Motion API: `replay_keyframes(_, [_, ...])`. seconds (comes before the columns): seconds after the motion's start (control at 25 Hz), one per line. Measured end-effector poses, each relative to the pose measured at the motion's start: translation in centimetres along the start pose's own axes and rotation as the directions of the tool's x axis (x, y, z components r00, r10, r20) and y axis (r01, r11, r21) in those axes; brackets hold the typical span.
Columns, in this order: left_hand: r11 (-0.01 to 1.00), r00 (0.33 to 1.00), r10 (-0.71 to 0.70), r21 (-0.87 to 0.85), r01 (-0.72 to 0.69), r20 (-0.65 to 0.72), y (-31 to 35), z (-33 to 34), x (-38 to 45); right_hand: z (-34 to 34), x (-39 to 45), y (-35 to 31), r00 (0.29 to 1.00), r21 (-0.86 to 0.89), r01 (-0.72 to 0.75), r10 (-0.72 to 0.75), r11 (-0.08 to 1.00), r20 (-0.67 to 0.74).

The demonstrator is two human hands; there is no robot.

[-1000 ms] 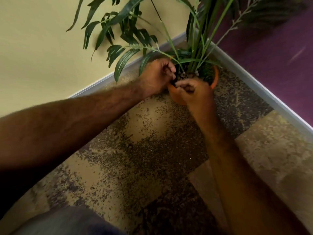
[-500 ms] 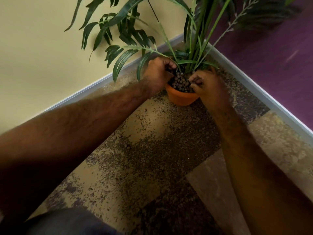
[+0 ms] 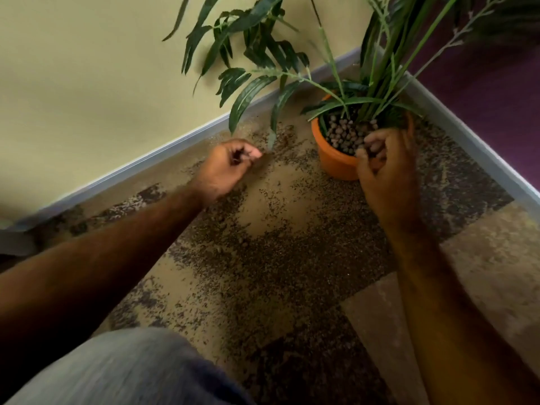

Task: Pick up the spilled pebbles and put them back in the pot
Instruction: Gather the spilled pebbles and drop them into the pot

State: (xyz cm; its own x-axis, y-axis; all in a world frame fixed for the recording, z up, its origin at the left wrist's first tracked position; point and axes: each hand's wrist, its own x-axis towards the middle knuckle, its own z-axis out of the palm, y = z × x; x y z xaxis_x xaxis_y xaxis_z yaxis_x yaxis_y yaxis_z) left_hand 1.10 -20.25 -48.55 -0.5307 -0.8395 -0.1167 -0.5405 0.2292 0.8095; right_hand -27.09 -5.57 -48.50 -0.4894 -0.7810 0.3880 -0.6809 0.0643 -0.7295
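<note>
Pebbles are heaped in one orange pot at the floor corner. Several are clutched in the right hand over its rim; the left hand is clenched over open carpet, contents indiscernible.

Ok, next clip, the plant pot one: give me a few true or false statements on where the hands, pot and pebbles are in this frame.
1. The orange pot stands upright on the carpet in the corner. True.
2. The right hand is at the pot's rim, fingers curled. True.
3. The left hand is inside the pot. False: it is over the carpet, left of the pot.
4. The pot holds no pebbles. False: pebbles fill its top around the plant stems.
5. The left hand lies flat, fingers straight. False: its fingers are curled; what they hold cannot be told.
</note>
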Motion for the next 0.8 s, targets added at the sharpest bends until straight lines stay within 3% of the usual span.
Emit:
replay_keyframes(0.12, [0.973, 0.981, -0.181, 0.130, 0.188, -0.065, -5.9, -2.0, -3.4, 2.7, -2.8, -1.3, 0.991, 0.106, 0.019, -0.033, 0.994, 0.131])
replay_keyframes(0.24, [0.906, 0.948, -0.319, 0.292, 0.308, -0.009, -10.8, -2.1, -6.8, 7.1, -6.0, -2.7, 0.919, 0.142, -0.079, 0.017, 0.987, 0.394])
replay_keyframes(0.4, [0.867, 0.948, -0.314, 0.422, 0.265, 0.048, -12.9, 0.2, -8.8, 12.7, -10.5, -5.4, 0.681, 0.055, -0.241, 0.129, 0.969, 0.721])
replay_keyframes(0.48, [0.860, 0.947, -0.314, 0.444, 0.253, 0.067, -12.6, 1.0, -8.7, 14.9, -12.2, -6.6, 0.551, -0.037, -0.267, 0.184, 0.963, 0.814])
replay_keyframes(0.56, [0.845, 0.950, -0.302, 0.484, 0.228, 0.081, -12.3, 1.6, -8.3, 16.7, -13.4, -7.1, 0.479, -0.132, -0.216, 0.223, 0.968, 0.849])
replay_keyframes(0.72, [0.868, 0.962, -0.266, 0.449, 0.212, 0.061, -11.4, 2.0, -7.6, 18.9, -13.9, -8.0, 0.566, -0.180, -0.124, 0.219, 0.976, 0.795])
replay_keyframes(0.8, [0.880, 0.962, -0.253, 0.437, 0.186, 0.099, -11.0, 1.9, -7.1, 19.9, -13.4, -8.7, 0.575, -0.191, -0.075, 0.199, 0.979, 0.793])
